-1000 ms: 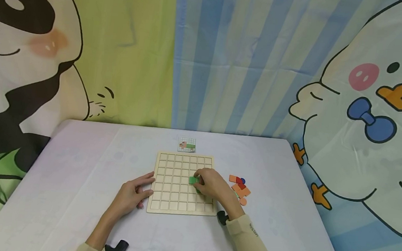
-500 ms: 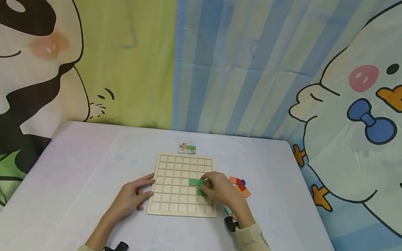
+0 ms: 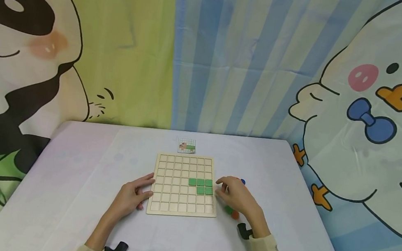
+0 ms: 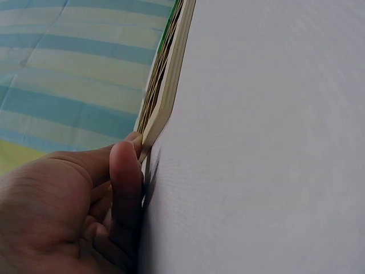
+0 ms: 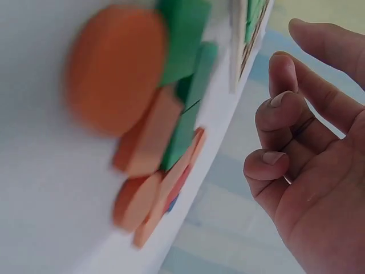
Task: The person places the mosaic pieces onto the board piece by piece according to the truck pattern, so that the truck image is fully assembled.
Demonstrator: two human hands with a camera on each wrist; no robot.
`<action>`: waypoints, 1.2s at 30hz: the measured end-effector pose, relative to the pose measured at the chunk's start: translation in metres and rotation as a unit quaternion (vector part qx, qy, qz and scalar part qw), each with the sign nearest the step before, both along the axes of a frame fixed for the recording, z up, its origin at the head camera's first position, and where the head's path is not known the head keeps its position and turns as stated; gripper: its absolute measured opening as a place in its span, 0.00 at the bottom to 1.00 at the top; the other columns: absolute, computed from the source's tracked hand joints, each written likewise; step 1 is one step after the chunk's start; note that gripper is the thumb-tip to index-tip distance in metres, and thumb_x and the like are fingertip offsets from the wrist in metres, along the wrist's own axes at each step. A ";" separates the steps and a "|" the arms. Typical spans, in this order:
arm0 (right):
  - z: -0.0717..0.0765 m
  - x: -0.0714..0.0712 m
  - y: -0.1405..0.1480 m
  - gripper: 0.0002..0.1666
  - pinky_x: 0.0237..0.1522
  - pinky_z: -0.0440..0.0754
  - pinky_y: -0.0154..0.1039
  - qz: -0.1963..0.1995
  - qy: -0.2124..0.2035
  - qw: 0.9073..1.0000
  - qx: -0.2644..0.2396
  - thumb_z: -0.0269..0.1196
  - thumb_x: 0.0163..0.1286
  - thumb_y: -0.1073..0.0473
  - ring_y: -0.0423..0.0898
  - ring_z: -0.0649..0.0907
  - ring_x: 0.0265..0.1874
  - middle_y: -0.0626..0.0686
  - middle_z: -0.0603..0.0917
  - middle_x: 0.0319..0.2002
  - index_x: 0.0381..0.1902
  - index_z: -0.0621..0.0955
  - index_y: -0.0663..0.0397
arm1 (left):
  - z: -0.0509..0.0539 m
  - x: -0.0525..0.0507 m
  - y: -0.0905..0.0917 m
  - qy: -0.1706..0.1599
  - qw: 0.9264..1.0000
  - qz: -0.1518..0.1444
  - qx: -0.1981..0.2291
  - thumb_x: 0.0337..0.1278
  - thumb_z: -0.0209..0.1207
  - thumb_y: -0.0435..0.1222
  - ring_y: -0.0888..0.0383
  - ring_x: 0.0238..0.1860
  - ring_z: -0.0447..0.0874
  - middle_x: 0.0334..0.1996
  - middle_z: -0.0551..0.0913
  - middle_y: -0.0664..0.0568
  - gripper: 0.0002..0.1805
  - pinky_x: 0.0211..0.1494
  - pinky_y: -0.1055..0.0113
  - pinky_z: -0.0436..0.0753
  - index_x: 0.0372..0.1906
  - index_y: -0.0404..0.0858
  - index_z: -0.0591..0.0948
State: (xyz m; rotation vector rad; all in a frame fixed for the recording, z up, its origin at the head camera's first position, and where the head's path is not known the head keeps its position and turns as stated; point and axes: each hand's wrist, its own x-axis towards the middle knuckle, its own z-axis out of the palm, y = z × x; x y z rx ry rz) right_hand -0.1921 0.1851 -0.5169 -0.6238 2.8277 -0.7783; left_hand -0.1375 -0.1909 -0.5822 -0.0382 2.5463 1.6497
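Your right hand (image 3: pixel 236 196), right of centre in the frame, hides most of the loose pieces; a sliver of a blue piece (image 3: pixel 243 181) shows above it, and green and orange below. The right wrist view shows more of the pile, but its orange disc (image 5: pixel 117 69) at the upper left is blurred and the overlapping pieces are too crowded to count surely. That view also cuts off the board and part of your hand at the edges.

You have one grid board (image 3: pixel 164 197), flat at the centre-bottom of the frame, with five green squares (image 3: pixel 200 182) set in it toward its right side: three in one row, two in the row below. One small picture card (image 3: pixel 187 146) lies just beyond its upper edge.

Your left hand (image 3: pixel 127 195), lower left of centre, has relaxed fingers touching the board's left edge. Your right fingers are loosely bent and released, just beside the right edge.

Half a second ago your right hand was over the board, covering its right-hand squares; now it is off to the right and all five show. Your left hand has stayed put.
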 end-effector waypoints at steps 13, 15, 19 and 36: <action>-0.011 0.010 0.030 0.11 0.33 0.75 0.32 -0.058 -0.028 0.998 0.016 0.66 0.71 0.66 0.39 0.76 0.30 0.48 0.90 0.41 0.49 0.89 0.55 | -0.001 0.000 -0.001 -0.005 1.000 0.004 0.001 0.63 0.71 0.31 0.57 0.14 0.77 0.78 0.74 0.56 0.30 0.20 0.67 0.78 0.71 0.41 0.81; -0.011 0.012 0.033 0.11 0.31 0.73 0.32 -0.057 -0.034 0.998 0.015 0.66 0.71 0.67 0.40 0.75 0.29 0.46 0.87 0.36 0.49 0.89 0.55 | -0.001 0.000 -0.001 -0.004 1.000 0.004 0.001 0.64 0.71 0.31 0.57 0.15 0.77 0.78 0.74 0.56 0.30 0.20 0.67 0.79 0.71 0.41 0.81; -0.012 0.015 0.037 0.11 0.28 0.71 0.31 -0.047 -0.044 0.998 0.014 0.67 0.69 0.69 0.40 0.73 0.27 0.45 0.79 0.28 0.48 0.88 0.55 | -0.001 0.000 0.000 -0.003 1.000 0.003 -0.001 0.64 0.71 0.31 0.57 0.15 0.77 0.78 0.74 0.55 0.30 0.20 0.66 0.79 0.71 0.41 0.81; -0.014 0.016 0.039 0.16 0.27 0.71 0.30 -0.034 -0.049 0.998 0.008 0.68 0.64 0.72 0.38 0.73 0.25 0.44 0.77 0.25 0.49 0.88 0.56 | 0.000 -0.001 0.002 -0.001 1.000 0.012 -0.004 0.65 0.70 0.30 0.58 0.14 0.76 0.77 0.76 0.56 0.28 0.19 0.66 0.79 0.70 0.41 0.81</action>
